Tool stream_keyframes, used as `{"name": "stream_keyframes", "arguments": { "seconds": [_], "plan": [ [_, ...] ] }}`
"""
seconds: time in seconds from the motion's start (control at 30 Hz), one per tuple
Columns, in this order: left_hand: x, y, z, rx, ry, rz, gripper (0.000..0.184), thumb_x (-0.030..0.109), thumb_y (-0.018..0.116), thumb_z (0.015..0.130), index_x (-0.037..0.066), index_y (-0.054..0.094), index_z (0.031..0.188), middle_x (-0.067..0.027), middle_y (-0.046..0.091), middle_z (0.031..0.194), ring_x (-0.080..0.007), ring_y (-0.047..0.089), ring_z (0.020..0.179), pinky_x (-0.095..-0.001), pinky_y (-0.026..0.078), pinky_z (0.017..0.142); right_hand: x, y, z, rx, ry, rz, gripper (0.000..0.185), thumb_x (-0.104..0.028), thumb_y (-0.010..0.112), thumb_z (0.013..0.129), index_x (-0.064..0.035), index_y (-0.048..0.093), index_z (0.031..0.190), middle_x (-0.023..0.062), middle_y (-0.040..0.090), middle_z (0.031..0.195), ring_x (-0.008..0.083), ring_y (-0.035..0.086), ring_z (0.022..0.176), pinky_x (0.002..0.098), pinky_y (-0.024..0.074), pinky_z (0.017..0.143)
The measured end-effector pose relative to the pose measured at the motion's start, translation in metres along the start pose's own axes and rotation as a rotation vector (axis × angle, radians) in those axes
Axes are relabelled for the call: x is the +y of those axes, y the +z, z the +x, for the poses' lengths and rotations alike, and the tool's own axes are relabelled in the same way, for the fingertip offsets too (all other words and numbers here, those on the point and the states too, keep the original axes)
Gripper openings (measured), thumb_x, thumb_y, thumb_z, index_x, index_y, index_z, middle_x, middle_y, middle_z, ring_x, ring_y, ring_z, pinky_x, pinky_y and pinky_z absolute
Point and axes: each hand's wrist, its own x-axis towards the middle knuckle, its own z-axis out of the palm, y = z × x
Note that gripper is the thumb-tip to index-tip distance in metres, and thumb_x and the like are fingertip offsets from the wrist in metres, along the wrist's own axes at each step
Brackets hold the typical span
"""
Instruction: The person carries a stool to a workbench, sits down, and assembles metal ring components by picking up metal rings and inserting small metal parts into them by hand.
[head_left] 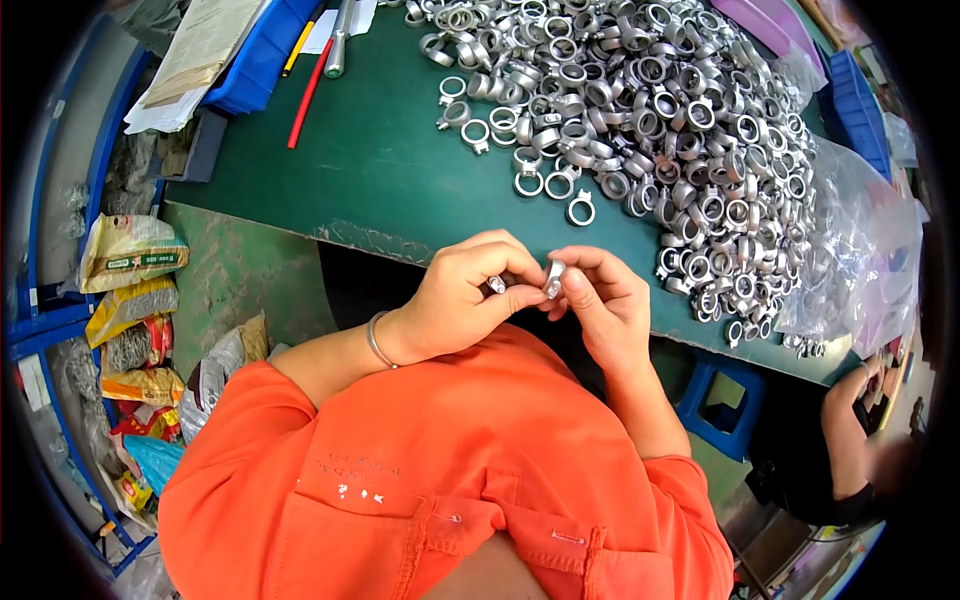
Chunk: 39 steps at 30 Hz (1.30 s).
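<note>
Metal ring [556,270] | between both hands, pinched by right hand [612,312] | left hand [462,295] curled around metal piece [496,285]

Exposure bright, fairly even, light direction hard to pin down; white glare on the clear plastic bag [857,250], small highlights on the metal rings [572,72], near-black shadow under the desk [380,130]. Heavy fisheye: bowed lines, black vignette at corners. Center reads sharp, far-right edge goes soft.
</note>
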Motion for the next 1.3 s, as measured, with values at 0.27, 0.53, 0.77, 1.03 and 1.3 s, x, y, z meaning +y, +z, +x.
{"name": "stream_keyframes", "arguments": {
  "seconds": [0.27, 0.53, 0.77, 1.03, 1.3],
  "plan": [
    [0.0034, -0.0002, -0.0043, -0.037, -0.327, -0.202, 0.016, 0.005, 0.068, 0.079, 0.001, 0.061, 0.093, -0.0017, 0.062, 0.086, -0.0053, 0.055, 0.076, -0.0191, 0.045, 0.064, -0.0053, 0.0007, 0.0022, 0.100, 0.079, 0.028, 0.015, -0.011, 0.065, 0.083, 0.0010, 0.057, 0.085, 0.0048, 0.062, 0.071, 0.0055, 0.056, 0.056, 0.0169, 0.0446, 0.048],
    [0.0033, -0.0011, -0.0041, 0.016, -0.329, -0.253, 0.017, 0.007, 0.066, 0.081, 0.001, 0.061, 0.097, -0.0013, 0.062, 0.083, -0.0043, 0.056, 0.073, -0.0172, 0.045, 0.064, -0.0063, 0.0021, 0.0039, 0.129, 0.096, 0.000, 0.016, -0.012, 0.066, 0.082, 0.0004, 0.056, 0.080, 0.0047, 0.061, 0.067, 0.0055, 0.055, 0.053, 0.0165, 0.0438, 0.044],
    [0.0011, -0.0022, -0.0028, 0.043, -0.145, -0.104, 0.016, 0.004, 0.067, 0.078, 0.001, 0.063, 0.094, -0.0040, 0.063, 0.082, -0.0079, 0.056, 0.071, -0.0200, 0.045, 0.061, -0.0039, -0.0003, 0.0047, 0.074, 0.093, 0.017, 0.015, -0.011, 0.064, 0.084, 0.0014, 0.056, 0.084, 0.0059, 0.062, 0.071, 0.0063, 0.057, 0.057, 0.0170, 0.0457, 0.047],
    [0.0008, -0.0014, -0.0028, 0.080, 0.006, -0.019, 0.015, 0.000, 0.069, 0.074, 0.001, 0.065, 0.089, -0.0067, 0.063, 0.080, -0.0123, 0.057, 0.070, -0.0228, 0.045, 0.059, -0.0049, -0.0031, 0.0065, -0.015, 0.090, 0.063, 0.012, -0.009, 0.060, 0.086, 0.0024, 0.056, 0.088, 0.0081, 0.064, 0.076, 0.0083, 0.059, 0.061, 0.0182, 0.0481, 0.051],
    [0.0032, -0.0036, -0.0033, 0.069, -0.138, -0.116, 0.010, 0.003, 0.062, 0.082, -0.002, 0.065, 0.091, -0.0057, 0.062, 0.080, -0.0079, 0.056, 0.068, -0.0196, 0.043, 0.057, -0.0045, -0.0040, 0.0051, -0.039, 0.118, 0.009, 0.014, -0.012, 0.062, 0.085, 0.0015, 0.057, 0.084, 0.0068, 0.063, 0.073, 0.0078, 0.058, 0.058, 0.0184, 0.0479, 0.050]
  ]
}}
